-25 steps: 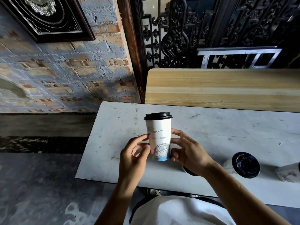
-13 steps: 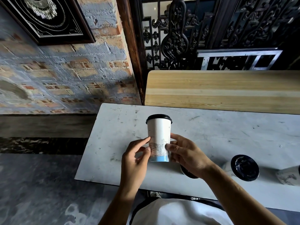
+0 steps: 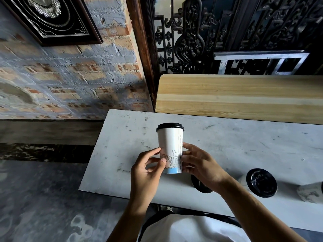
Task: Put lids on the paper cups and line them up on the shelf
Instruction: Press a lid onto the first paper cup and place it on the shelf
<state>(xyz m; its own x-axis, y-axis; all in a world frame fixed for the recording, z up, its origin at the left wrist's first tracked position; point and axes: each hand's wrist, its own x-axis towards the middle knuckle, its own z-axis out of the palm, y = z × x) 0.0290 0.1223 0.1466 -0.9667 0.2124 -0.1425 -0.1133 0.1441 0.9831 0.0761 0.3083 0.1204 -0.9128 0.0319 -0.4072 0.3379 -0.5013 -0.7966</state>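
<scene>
A white paper cup (image 3: 170, 145) with a line drawing, a blue band at its base and a black lid stands upright on the white table (image 3: 244, 147). My left hand (image 3: 148, 170) holds its lower left side with thumb and fingertips. My right hand (image 3: 199, 165) grips its lower right side. A second lidded cup (image 3: 261, 182) stands to the right. Part of a third cup (image 3: 310, 192) shows at the right edge. A black lid (image 3: 199, 186) lies partly hidden under my right wrist.
A light wooden shelf (image 3: 241, 96) runs behind the table, bare on top. Behind it is dark carved metalwork with a metal frame (image 3: 260, 57). A brick wall with a framed picture (image 3: 52, 20) fills the left. The table's left edge drops to a grey floor.
The cup has been turned about its axis between my fingers, so the printed drawing now faces right. It stays in the same spot on the table.
</scene>
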